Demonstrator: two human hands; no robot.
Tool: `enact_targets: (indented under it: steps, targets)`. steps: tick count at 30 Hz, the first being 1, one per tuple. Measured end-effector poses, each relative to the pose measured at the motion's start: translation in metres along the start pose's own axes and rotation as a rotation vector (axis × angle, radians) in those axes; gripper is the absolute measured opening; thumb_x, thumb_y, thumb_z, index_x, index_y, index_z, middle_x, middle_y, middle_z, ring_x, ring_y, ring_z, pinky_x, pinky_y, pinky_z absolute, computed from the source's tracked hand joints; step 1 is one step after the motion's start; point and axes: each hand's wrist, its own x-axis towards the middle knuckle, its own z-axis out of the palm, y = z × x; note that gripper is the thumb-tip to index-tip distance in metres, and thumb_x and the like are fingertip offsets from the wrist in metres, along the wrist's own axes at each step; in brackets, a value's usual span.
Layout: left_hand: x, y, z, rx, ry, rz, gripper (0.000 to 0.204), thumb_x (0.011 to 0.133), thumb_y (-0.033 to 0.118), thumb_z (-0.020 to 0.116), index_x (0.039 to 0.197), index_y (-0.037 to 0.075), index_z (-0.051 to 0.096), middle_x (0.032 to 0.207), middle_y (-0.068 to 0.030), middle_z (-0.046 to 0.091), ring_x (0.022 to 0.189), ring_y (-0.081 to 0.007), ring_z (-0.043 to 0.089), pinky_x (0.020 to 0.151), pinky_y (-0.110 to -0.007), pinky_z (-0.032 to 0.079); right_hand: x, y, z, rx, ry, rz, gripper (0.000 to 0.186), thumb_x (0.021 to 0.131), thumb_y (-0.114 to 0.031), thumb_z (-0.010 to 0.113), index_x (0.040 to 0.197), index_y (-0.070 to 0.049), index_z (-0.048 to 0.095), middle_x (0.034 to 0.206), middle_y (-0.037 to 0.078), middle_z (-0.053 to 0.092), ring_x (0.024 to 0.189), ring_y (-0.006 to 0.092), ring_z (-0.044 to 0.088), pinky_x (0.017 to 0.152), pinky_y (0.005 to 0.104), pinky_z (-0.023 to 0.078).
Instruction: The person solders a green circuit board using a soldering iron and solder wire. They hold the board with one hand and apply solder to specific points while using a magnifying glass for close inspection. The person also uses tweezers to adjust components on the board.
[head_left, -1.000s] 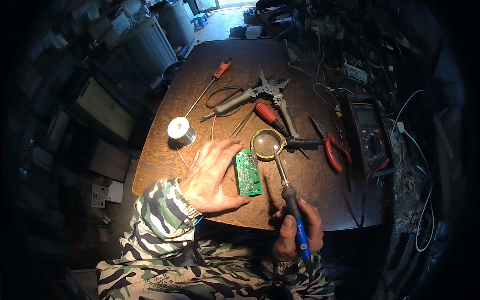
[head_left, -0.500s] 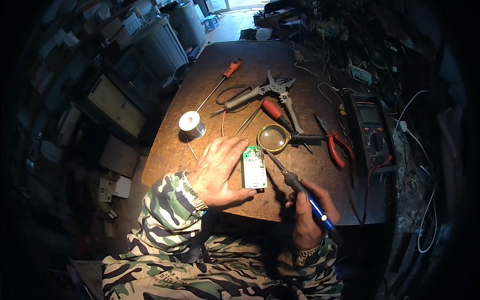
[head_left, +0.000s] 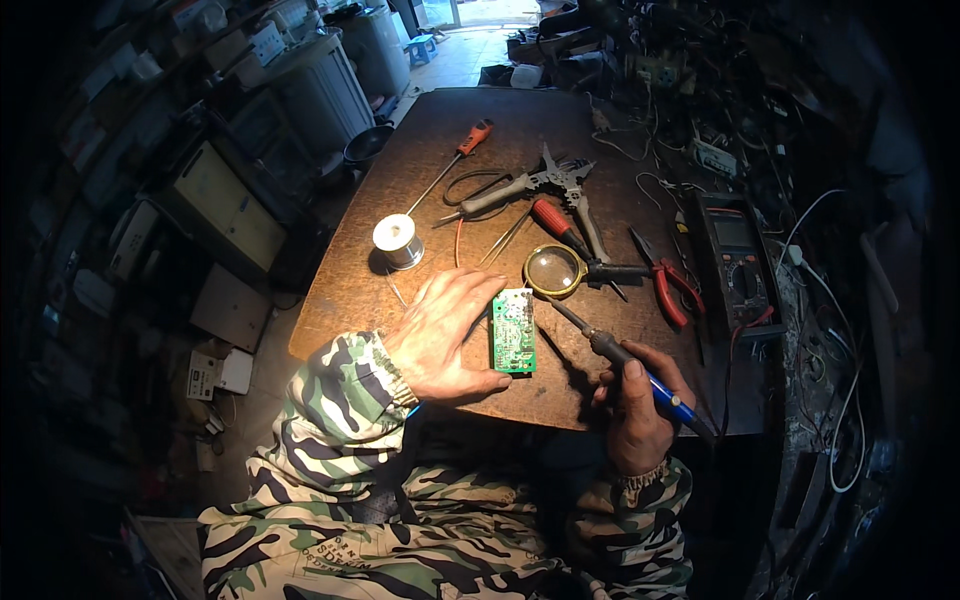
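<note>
A small green circuit board (head_left: 514, 340) lies near the table's front edge, its component side up. My left hand (head_left: 438, 335) steadies it from the left, fingertips at its far end and thumb at its near end. Closed around the blue handle of a soldering iron (head_left: 612, 348), my right hand (head_left: 643, 412) is right of the board. The iron's tip points up and left, a little apart from the board's far right corner. Just beyond the board lies a brass-rimmed magnifying glass (head_left: 553, 270). A spool of solder wire (head_left: 399, 243) stands beyond my left hand.
Farther back are wire strippers (head_left: 562, 180), an orange-handled screwdriver (head_left: 476, 136), a red-handled screwdriver (head_left: 555, 219) and tweezers (head_left: 509, 238). Red-handled pliers (head_left: 672, 293) and a multimeter (head_left: 738, 262) with leads sit at the right. Cables clutter the right side; a cabinet (head_left: 228, 205) stands left.
My right hand has drawn the soldering iron back to the right, its tip farther from the board. The left hand keeps its place on the board. The view has shifted slightly.
</note>
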Motion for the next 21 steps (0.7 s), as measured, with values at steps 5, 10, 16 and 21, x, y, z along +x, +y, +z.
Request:
enact_targets:
  steps: [5,10,16,21]
  targets:
    - [0.002,0.002,-0.004,0.046,-0.037,-0.008,0.108,0.069,0.048,0.087,0.148,-0.006,0.038,0.144,-0.0286,0.045,0.135,-0.0452,0.041,0.114,-0.052,0.035,-0.001,-0.002,0.001,0.031,0.017,0.034,0.029,0.098,-0.015,0.066,0.117,0.007,0.064,0.086,0.015,0.07,0.071,0.0155,0.067,0.065,0.0274,0.055]
    - [0.006,0.009,-0.014,0.042,-0.107,0.0,0.111,0.068,0.052,0.088,0.148,-0.006,0.036,0.144,-0.0289,0.044,0.134,-0.0452,0.041,0.114,-0.052,0.034,-0.002,-0.002,-0.001,0.075,-0.001,0.03,0.028,0.099,-0.015,0.065,0.117,0.006,0.063,0.087,0.014,0.069,0.072,0.0146,0.066,0.065,0.0259,0.055]
    - [0.009,-0.002,-0.05,-0.051,-0.192,0.009,0.09,0.076,0.041,0.087,0.146,0.001,0.047,0.151,-0.0239,0.041,0.137,-0.0387,0.043,0.116,-0.049,0.035,0.0,0.003,-0.003,0.06,0.018,0.005,0.028,0.099,-0.014,0.064,0.118,0.006,0.063,0.087,0.013,0.069,0.072,0.0137,0.066,0.064,0.0251,0.054]
    - [0.008,0.016,-0.146,-0.746,-0.013,-0.139,0.073,0.084,0.031,0.084,0.139,-0.006,0.053,0.137,-0.0174,0.06,0.117,-0.0245,0.064,0.106,-0.04,0.049,-0.001,0.002,-0.002,0.058,0.019,-0.014,0.035,0.099,-0.025,0.066,0.12,0.003,0.061,0.084,0.012,0.067,0.069,0.0138,0.064,0.058,0.0269,0.053]
